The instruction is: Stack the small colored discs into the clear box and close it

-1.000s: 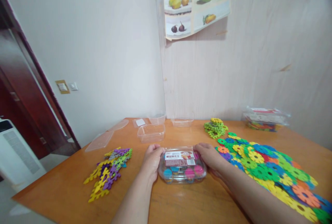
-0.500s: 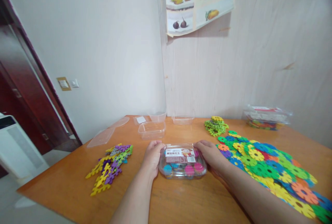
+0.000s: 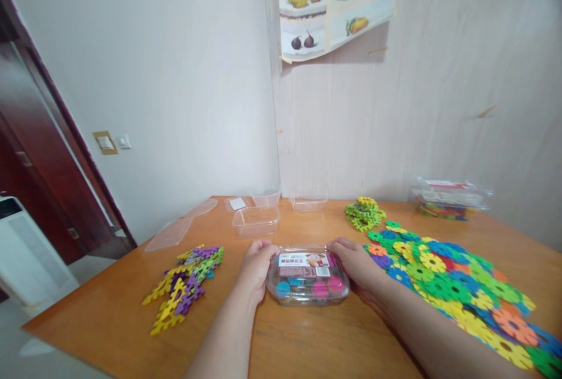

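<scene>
A clear plastic box (image 3: 307, 276) with a labelled lid and coloured discs inside rests on the wooden table (image 3: 307, 338) in front of me. My left hand (image 3: 257, 267) grips its left end, fingers curled over the rim. My right hand (image 3: 357, 265) grips its right end the same way. A big spread of colourful snowflake discs (image 3: 452, 285) lies just right of my right hand. A heap of yellow, purple and green jagged pieces (image 3: 184, 285) lies to the left of my left hand.
Empty clear tubs (image 3: 256, 221) and loose lids (image 3: 171, 234) stand at the back of the table. A small green and yellow pile (image 3: 363, 213) and another filled clear box (image 3: 452, 197) sit at the back right by the wall. The table's left edge drops to the floor.
Both hands stay on the box's ends. The view has shifted slightly; nothing on the table has visibly moved.
</scene>
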`<state>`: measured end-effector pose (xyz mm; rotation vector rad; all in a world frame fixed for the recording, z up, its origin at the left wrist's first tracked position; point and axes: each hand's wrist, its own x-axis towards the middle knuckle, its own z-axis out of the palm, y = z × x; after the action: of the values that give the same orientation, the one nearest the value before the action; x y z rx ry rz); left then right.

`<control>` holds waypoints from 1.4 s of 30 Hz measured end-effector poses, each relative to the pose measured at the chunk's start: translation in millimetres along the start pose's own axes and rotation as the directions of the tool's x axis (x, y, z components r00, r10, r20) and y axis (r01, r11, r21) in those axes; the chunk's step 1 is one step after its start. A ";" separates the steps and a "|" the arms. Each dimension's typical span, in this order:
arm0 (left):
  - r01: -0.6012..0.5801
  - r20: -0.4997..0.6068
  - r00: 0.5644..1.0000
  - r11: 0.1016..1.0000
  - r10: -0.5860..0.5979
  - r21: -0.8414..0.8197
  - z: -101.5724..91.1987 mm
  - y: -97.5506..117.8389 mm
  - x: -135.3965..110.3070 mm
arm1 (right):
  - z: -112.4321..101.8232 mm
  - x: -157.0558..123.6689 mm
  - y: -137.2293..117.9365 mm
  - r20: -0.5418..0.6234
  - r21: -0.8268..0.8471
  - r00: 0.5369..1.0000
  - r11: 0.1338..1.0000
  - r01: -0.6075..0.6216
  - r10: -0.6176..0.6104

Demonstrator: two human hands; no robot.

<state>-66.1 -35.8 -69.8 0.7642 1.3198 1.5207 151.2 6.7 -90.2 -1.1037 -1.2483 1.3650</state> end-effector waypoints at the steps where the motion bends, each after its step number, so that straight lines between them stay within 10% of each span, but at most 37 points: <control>1: 0.000 0.002 1.000 1.000 0.000 -0.001 -0.1 -0.3 0.3 | 0.4 -0.4 0.2 -0.003 0.005 1.000 1.000 0.006 -0.006; 29: -0.027 0.024 0.999 0.999 0.028 -0.040 0.6 3.3 -1.1 | 1.8 -14.0 -34.2 0.036 0.073 0.999 0.996 -0.042 0.040; 42: -0.121 0.041 0.991 0.984 0.127 -0.128 -3.3 6.2 -8.1 | -13.6 -10.9 -40.8 0.051 -0.469 0.983 0.865 0.179 -0.176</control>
<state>-67.8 -44.4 -63.5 0.8102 1.1466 1.6570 168.9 -0.9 -50.3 -1.2719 -1.7000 0.9434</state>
